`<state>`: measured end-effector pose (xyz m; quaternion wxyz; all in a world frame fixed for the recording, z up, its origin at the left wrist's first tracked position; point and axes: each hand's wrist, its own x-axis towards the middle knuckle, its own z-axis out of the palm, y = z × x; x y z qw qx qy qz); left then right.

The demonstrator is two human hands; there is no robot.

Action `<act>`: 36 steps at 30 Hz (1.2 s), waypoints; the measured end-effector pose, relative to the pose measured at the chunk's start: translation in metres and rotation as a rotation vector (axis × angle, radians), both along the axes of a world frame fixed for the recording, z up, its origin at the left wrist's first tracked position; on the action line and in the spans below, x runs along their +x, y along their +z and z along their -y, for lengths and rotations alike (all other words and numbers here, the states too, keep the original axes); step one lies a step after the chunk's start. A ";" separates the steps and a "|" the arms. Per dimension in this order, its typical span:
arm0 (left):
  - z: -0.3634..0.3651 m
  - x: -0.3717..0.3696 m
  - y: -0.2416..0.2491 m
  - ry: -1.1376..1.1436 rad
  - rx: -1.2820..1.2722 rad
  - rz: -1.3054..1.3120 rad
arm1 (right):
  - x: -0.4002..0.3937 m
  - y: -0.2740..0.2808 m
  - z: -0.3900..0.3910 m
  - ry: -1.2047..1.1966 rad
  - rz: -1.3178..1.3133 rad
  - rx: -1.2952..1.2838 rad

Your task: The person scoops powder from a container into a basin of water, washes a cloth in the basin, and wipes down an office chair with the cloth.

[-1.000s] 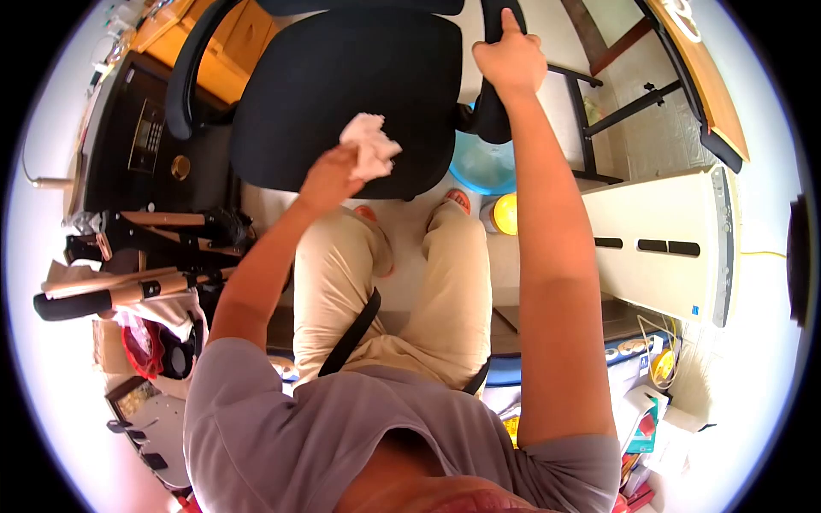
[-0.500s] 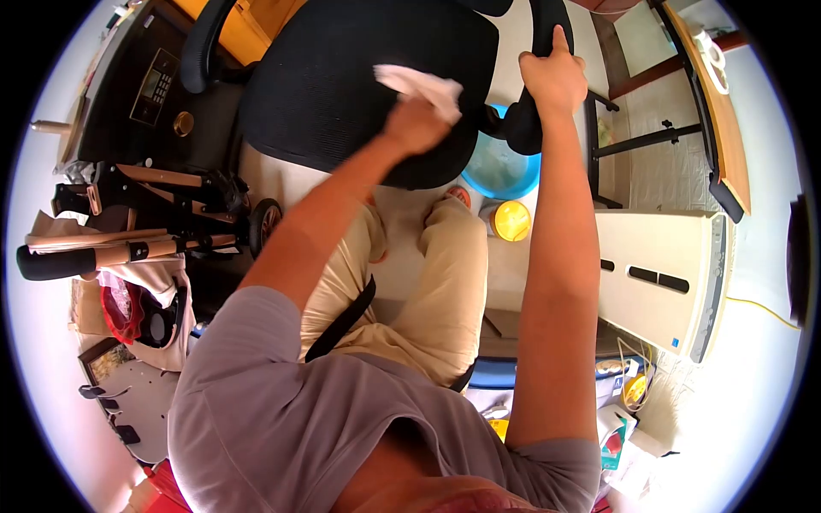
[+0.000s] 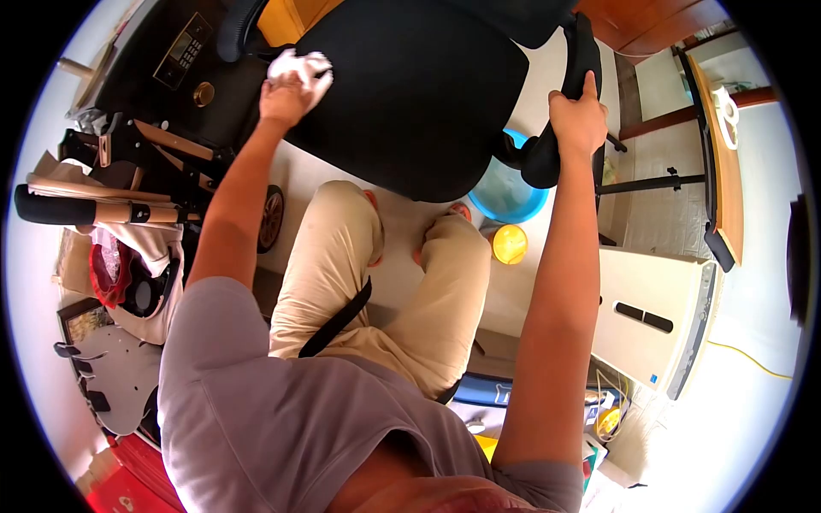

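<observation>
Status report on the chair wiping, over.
Left hand presses white cloth on seat edge. Right hand grips armrest. Nothing blocking.

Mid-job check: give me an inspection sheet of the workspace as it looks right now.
Surface: black chair seat, dark mesh, no marks visible.
Job's things: white cloth, crumpled, pressed at the seat's left edge.
Clutter: blue basin and yellow lid on the floor under the chair; folded stroller at left.
Hands: left hand grips the cloth; right hand is closed on the chair's armrest.
Cables: yellow cable on the floor at right.
Surroundings: black safe, white appliance, wooden desk.
</observation>
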<state>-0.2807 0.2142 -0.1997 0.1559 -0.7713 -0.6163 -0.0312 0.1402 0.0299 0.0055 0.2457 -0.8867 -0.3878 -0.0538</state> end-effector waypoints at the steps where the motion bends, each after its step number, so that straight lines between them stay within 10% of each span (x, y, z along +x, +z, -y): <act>1: 0.000 -0.004 0.000 -0.078 0.047 -0.049 | -0.001 0.000 0.000 -0.005 0.010 -0.005; 10: 0.108 0.085 -0.016 -0.512 0.234 -0.082 | 0.007 0.000 -0.009 -0.018 0.050 -0.052; 15: 0.168 0.151 0.017 -0.643 -0.072 0.368 | 0.013 0.000 -0.009 -0.005 0.029 -0.055; 17: 0.140 0.137 0.020 -0.789 0.122 0.216 | 0.014 0.001 -0.009 0.000 0.037 -0.048; 23: -0.038 0.032 -0.048 -0.286 0.164 -0.022 | 0.005 -0.002 -0.006 -0.014 0.045 -0.028; 25: -0.041 0.039 0.001 0.030 -0.068 0.155 | 0.002 -0.002 -0.007 -0.020 0.042 -0.031; 30: -0.027 0.084 -0.009 -0.479 0.362 -0.212 | -0.002 0.001 -0.012 -0.033 0.053 -0.044; 36: 0.100 0.219 0.023 -0.442 -0.452 0.662 | 0.002 0.003 -0.017 -0.037 0.050 -0.060</act>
